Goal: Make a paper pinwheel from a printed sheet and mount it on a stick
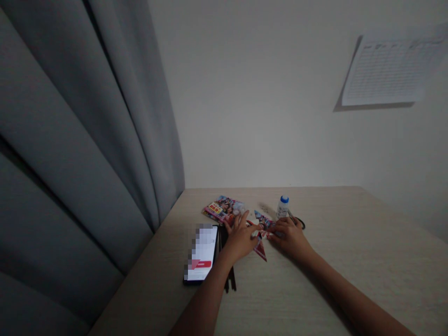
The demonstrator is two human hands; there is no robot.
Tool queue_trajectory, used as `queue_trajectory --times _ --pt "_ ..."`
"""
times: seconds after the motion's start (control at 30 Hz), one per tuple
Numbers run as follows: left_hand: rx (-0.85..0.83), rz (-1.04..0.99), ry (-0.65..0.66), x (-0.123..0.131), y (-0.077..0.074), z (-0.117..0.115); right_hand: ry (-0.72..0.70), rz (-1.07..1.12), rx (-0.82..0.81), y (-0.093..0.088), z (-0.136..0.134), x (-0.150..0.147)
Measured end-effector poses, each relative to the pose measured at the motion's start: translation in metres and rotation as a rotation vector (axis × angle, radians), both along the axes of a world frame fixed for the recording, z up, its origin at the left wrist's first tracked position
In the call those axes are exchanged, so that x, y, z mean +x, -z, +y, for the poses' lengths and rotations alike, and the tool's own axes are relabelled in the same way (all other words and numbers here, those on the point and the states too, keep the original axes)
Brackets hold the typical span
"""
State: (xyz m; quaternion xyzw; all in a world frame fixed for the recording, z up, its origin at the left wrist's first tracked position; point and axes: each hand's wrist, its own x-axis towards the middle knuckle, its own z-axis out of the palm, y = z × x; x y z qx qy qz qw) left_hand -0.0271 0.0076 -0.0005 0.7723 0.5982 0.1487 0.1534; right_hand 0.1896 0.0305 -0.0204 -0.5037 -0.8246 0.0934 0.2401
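Observation:
A colourful printed paper piece with pointed, triangular ends [260, 252] lies on the table between my hands, its middle partly covered by fingers. My left hand [241, 237] rests on its left side with the fingers spread, the fingertips reaching towards a stack of printed leaflets [222, 208]. From the right, my right hand [291, 235] has its fingers bent and pressed together at the paper's edge. Just behind the right hand stands an upright clear bottle with a blue cap [283, 207]. A dark looped handle [301, 223], perhaps of scissors, shows beside it, partly hidden.
A phone with a lit screen [201, 256] lies left of my left forearm. Thin dark sticks [231, 279] run beneath that forearm. Grey curtains [140, 140] hang along the table's left side. A wall stands behind the wooden table [273, 298], with a printed sheet [385, 72] on it.

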Motion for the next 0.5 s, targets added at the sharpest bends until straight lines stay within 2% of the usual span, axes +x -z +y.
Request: queue_trajectory --times 0.23,0.5 --pt "0.032 -0.075 -0.04 0.0015 0.0045 0.0049 0.004 -0.008 0.031 0.0016 -0.0004 -0.0001" --pt "0.035 -0.052 -0.055 0.0028 0.0004 0.0014 0.006 -0.019 0.019 -0.0005 -0.0006 -0.001"
